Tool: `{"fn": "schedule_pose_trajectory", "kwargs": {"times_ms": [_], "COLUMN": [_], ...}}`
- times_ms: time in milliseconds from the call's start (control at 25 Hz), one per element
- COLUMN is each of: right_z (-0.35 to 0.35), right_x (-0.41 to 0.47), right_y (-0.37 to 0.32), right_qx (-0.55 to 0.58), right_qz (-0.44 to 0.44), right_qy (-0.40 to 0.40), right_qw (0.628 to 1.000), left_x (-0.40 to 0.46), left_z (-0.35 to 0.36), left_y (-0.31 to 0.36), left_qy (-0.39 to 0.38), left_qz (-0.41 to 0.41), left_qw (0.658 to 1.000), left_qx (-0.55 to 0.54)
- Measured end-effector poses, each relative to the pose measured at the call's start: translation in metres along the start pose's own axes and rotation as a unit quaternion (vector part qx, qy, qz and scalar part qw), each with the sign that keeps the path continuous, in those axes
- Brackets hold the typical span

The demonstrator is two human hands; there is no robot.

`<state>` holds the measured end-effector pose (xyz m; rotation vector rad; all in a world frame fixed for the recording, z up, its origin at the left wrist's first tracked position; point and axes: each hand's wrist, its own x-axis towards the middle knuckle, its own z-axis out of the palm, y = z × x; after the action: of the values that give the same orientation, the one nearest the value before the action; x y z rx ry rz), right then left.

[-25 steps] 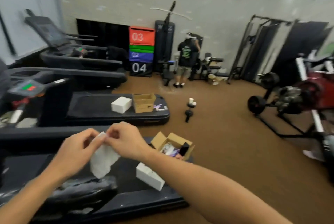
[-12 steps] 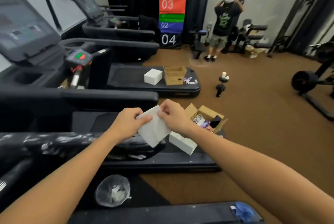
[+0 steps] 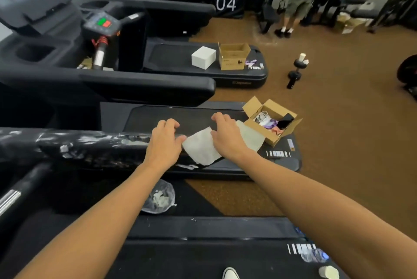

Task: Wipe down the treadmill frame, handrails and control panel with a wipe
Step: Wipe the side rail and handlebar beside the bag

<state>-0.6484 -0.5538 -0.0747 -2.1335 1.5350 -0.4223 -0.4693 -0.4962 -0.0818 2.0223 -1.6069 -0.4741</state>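
Bright, even indoor light with soft, faint shadows. Glare streaks on glossy handrail. Wide-angle bending at edges; slight motion blur throughout.

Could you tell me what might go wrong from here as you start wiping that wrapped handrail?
The wipe lies draped over the end of the handrail between the left hand and the right hand, so it could slip off the end. The handrail's plastic wrap looks torn and crinkled, so the wipe may snag or clean only the wrap. The open cardboard box sits close beside the right hand and might get knocked.
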Motion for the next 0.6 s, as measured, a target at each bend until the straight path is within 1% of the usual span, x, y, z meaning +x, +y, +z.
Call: {"fn": "schedule_pose_trajectory", "kwargs": {"times_ms": [80,120,200,280,360,440,600], "right_z": [0.017,0.027,0.05,0.067,0.072,0.071,0.073], "right_x": [-0.009,-0.017,-0.033,-0.04,-0.036,-0.032,-0.031], "right_y": [0.003,0.002,-0.003,-0.006,-0.006,-0.007,-0.015], "right_qx": [-0.068,-0.096,-0.167,-0.212,-0.238,-0.264,-0.266], "right_qz": [-0.031,-0.058,-0.083,-0.073,-0.074,-0.077,-0.071], "right_qy": [0.058,0.074,0.056,0.018,0.014,-0.002,-0.019], "right_qw": [0.996,0.991,0.981,0.974,0.968,0.961,0.961], "left_x": [-0.003,-0.005,-0.004,0.0,0.002,0.004,0.001], "left_z": [0.008,0.01,0.007,0.003,0.0,-0.001,0.0], "left_y": [-0.012,-0.018,-0.031,-0.042,-0.048,-0.051,-0.053], "left_qy": [0.037,0.045,0.046,0.028,0.015,0.008,0.002], "left_qz": [0.022,0.032,0.017,-0.014,-0.018,-0.025,-0.028], "left_qw": [0.996,0.992,0.986,0.983,0.98,0.982,0.986], "left_qx": [0.075,0.116,0.159,0.18,0.195,0.186,0.163]}}
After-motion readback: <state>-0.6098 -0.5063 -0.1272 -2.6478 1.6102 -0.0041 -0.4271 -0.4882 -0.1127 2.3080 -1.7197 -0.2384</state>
